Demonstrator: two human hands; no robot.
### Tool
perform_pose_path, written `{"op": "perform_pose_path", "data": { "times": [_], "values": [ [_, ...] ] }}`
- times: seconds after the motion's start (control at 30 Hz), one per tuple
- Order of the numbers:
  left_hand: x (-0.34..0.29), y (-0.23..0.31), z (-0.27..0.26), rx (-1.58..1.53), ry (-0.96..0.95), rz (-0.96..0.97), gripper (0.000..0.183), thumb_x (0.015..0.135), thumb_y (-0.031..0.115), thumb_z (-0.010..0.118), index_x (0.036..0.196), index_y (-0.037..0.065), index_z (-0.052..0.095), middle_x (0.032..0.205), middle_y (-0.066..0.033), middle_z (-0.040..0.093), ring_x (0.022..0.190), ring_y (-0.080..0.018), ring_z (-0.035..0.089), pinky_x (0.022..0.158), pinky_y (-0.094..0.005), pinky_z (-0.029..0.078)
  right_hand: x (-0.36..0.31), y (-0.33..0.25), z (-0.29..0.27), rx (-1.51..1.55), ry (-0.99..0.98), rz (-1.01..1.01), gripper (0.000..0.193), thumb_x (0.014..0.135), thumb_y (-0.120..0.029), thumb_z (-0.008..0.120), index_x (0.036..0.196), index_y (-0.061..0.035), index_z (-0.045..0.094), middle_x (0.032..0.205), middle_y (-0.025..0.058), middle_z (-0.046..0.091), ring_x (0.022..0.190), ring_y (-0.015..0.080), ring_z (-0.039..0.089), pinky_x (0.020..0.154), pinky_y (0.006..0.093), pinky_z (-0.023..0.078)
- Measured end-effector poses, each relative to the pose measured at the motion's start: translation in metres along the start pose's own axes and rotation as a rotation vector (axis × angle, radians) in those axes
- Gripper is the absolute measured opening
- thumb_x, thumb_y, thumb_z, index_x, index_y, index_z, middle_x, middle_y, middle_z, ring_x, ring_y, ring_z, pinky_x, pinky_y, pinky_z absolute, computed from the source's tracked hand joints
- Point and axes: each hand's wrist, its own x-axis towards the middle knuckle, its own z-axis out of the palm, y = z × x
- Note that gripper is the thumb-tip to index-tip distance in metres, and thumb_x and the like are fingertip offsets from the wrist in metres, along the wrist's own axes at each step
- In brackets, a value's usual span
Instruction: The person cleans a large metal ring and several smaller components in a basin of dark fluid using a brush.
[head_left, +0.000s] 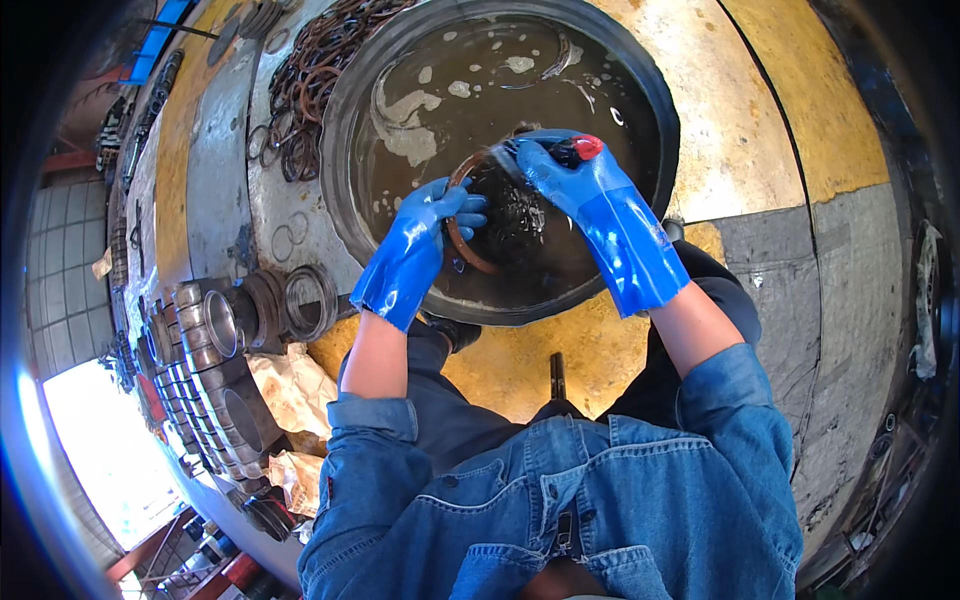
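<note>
My left hand (428, 222), in a blue rubber glove, grips a rust-brown metal ring (472, 257) by its left side. The ring is tilted over dark, murky liquid in a wide black round tub (340, 165). My right hand (585, 190), gloved the same way, is closed around a brush-like tool with a red handle end (588, 147). The tool's grey working end is smeared by motion and lies against or close to the ring's upper part. Part of the ring's far side is hidden behind the right hand and the splashing liquid.
A heap of rusty rings (305, 95) lies left of the tub. Thin rings (283, 240) rest on the floor plates. Stacked metal cylinders (210, 325) and crumpled brown paper (292, 385) stand near my left leg. My legs straddle the tub's near side.
</note>
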Motion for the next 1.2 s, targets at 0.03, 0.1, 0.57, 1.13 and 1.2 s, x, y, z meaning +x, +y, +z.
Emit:
{"op": "perform_pose_path", "data": {
  "times": [0.03, 0.1, 0.57, 1.13, 1.2],
  "values": [
    [-0.004, -0.001, 0.003, -0.021, -0.015, 0.006, 0.048, 0.097, 0.017, 0.069, 0.138, -0.004, 0.055, 0.117, -0.0205, 0.072, 0.097, -0.0299, 0.073, 0.085, -0.0398, 0.059, -0.001, -0.002, 0.007, 0.144, -0.054, -0.028, 0.022, 0.098, -0.021, 0.068, 0.106, -0.0033, 0.076, 0.097, 0.0127, 0.078, 0.086, 0.0133, 0.073, 0.08, 0.0314, 0.058],
    [-0.002, -0.005, 0.002, -0.062, -0.058, 0.033, 0.048, 0.096, 0.013, 0.069, 0.138, -0.006, 0.055, 0.116, -0.0209, 0.072, 0.097, -0.03, 0.073, 0.086, -0.0399, 0.058, -0.007, 0.004, 0.02, 0.145, -0.087, -0.061, 0.023, 0.098, -0.02, 0.068, 0.109, -0.0021, 0.077, 0.1, 0.0097, 0.079, 0.086, 0.0113, 0.071, 0.083, 0.0286, 0.058],
    [-0.007, -0.004, -0.001, 0.021, -0.06, 0.013, 0.047, 0.098, 0.025, 0.068, 0.134, -0.005, 0.06, 0.116, -0.0198, 0.074, 0.095, -0.0271, 0.074, 0.08, -0.0361, 0.057, 0.029, 0.048, -0.026, -0.542, 0.22, 0.355, 0.04, 0.086, -0.043, 0.068, 0.101, -0.0068, 0.078, 0.095, 0.016, 0.078, 0.091, 0.0358, 0.074, 0.084, 0.0414, 0.057],
    [-0.01, -0.012, 0.015, -0.092, 0.149, -0.01, 0.027, 0.1, 0.02, 0.064, 0.113, -0.003, 0.069, 0.096, -0.0122, 0.074, 0.081, -0.0223, 0.071, 0.077, -0.0329, 0.059, -0.037, 0.022, 0.012, -0.569, -0.678, -0.478, 0.031, 0.081, -0.013, 0.076, 0.111, -0.0169, 0.077, 0.101, 0.0137, 0.076, 0.091, 0.0364, 0.073, 0.081, 0.0436, 0.059],
    [-0.003, -0.009, 0.014, -0.052, 0.168, 0.038, 0.028, 0.099, 0.021, 0.065, 0.115, -0.001, 0.069, 0.092, -0.0102, 0.073, 0.076, -0.0203, 0.069, 0.071, -0.0318, 0.057, -0.038, 0.029, 0.007, -0.823, -0.742, -0.409, 0.031, 0.078, -0.015, 0.077, 0.108, -0.0182, 0.078, 0.101, 0.0124, 0.077, 0.09, 0.0363, 0.073, 0.08, 0.0447, 0.059]
  ]
}}
